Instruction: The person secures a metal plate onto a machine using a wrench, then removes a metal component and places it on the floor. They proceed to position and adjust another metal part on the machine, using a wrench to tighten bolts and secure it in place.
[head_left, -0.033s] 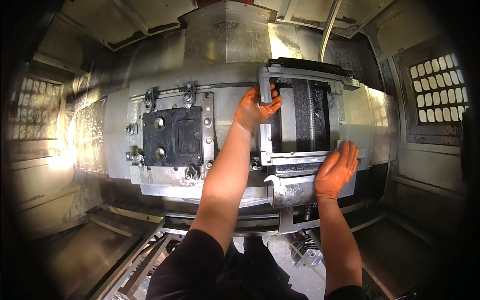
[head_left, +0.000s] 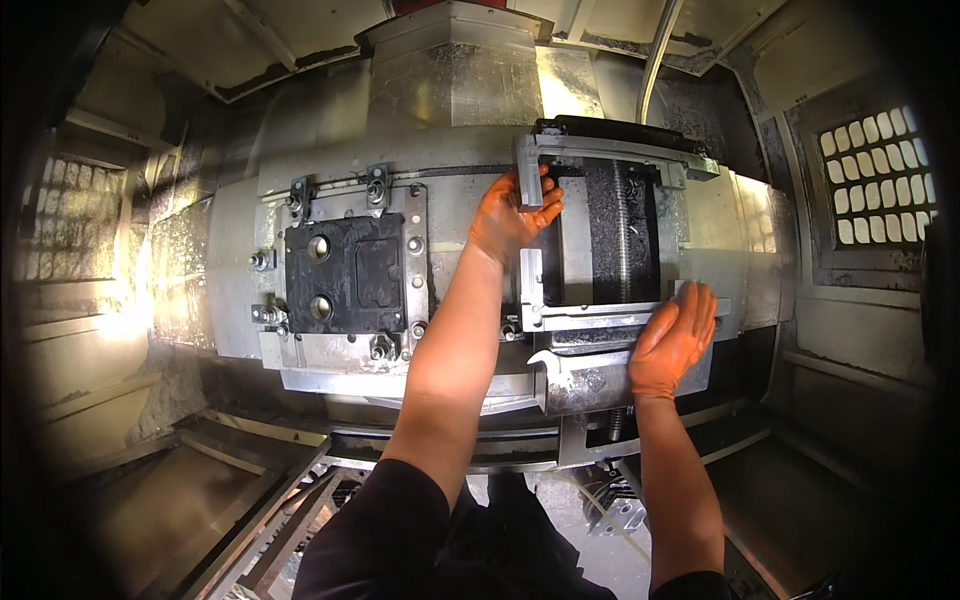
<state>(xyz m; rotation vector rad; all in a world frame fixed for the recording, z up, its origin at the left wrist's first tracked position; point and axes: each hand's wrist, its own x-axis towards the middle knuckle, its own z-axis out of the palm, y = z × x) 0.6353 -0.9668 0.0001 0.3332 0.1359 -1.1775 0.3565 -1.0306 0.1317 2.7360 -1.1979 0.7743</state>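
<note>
A machine vise with a lengthwise screw (head_left: 622, 225) lies on the right of the machine table. Its far jaw (head_left: 610, 150) and near jaw (head_left: 600, 318) stand apart, and each carries an angled metal piece at its left end. My left hand (head_left: 508, 218), in an orange glove, has its fingers curled around the far angled piece (head_left: 530, 185). My right hand (head_left: 672, 342), also orange-gloved, rests flat at the right part of the near jaw, fingers stretched out together. The near angled piece (head_left: 531, 278) stands untouched between my hands.
Left of the vise, a black plate (head_left: 345, 270) with two round holes sits on a metal base, with several bolted clamps (head_left: 377, 190) around it. Enclosure walls with grated windows (head_left: 878, 178) flank both sides. The front rail (head_left: 450, 445) crosses before my body.
</note>
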